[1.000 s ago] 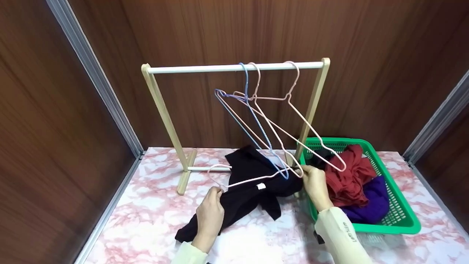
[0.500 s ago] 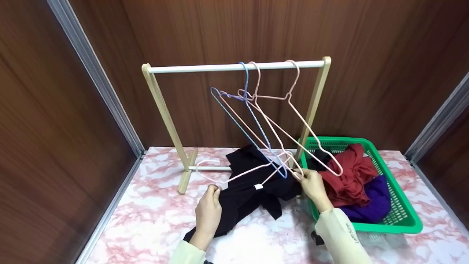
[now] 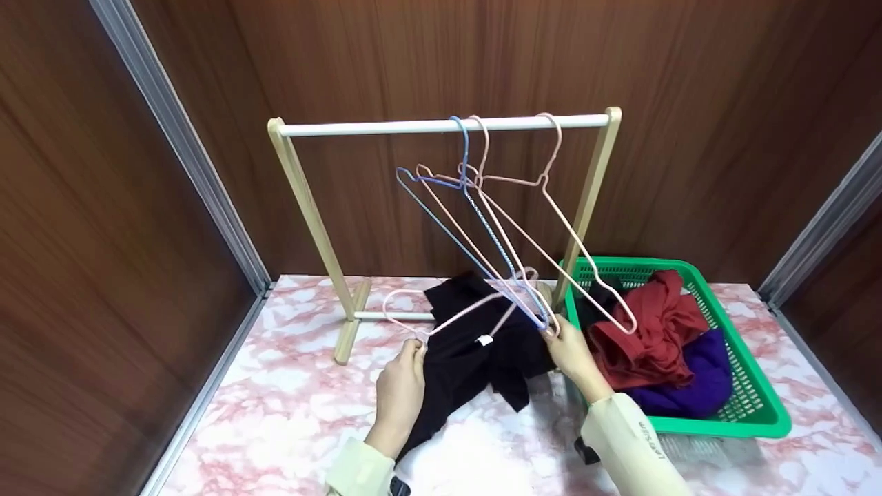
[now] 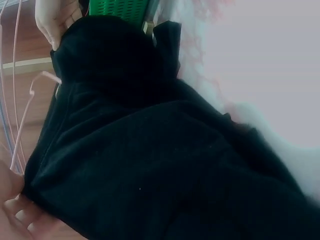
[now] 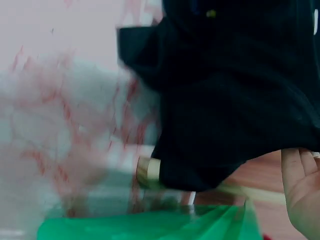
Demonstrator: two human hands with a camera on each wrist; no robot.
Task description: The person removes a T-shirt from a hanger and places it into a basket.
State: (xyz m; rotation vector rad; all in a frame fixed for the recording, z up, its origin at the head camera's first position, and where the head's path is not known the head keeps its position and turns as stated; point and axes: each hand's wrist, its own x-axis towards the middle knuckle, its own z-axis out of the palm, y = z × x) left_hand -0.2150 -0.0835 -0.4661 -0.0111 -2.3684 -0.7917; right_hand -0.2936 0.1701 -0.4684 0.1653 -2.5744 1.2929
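A black garment (image 3: 458,372) with a small white tag (image 3: 485,340) hangs between my two hands, partly on the table. My left hand (image 3: 400,386) pinches its edge together with a pink wire hanger (image 3: 463,315), whose hook points left. One hanger arm reaches over the cloth and another goes down behind the tag. My right hand (image 3: 573,355) pinches the garment's opposite edge, right behind the lower corners of the hanging hangers. In the left wrist view the dark cloth (image 4: 135,140) stretches between both hands; in the right wrist view my right fingertips (image 5: 291,162) are at its edge.
A wooden rack with a white rail (image 3: 386,128) stands behind, bearing a blue hanger (image 3: 431,212) and pink hangers (image 3: 582,234). To the right, a green basket (image 3: 775,406) holds red cloth (image 3: 651,331), purple cloth (image 3: 696,386) and black cloth. Wooden walls enclose the marbled table (image 3: 275,386).
The held hanger has tilted, its far end rising away from the garment. My right hand has shifted left with its edge of the cloth. The hanging hangers have swung slightly.
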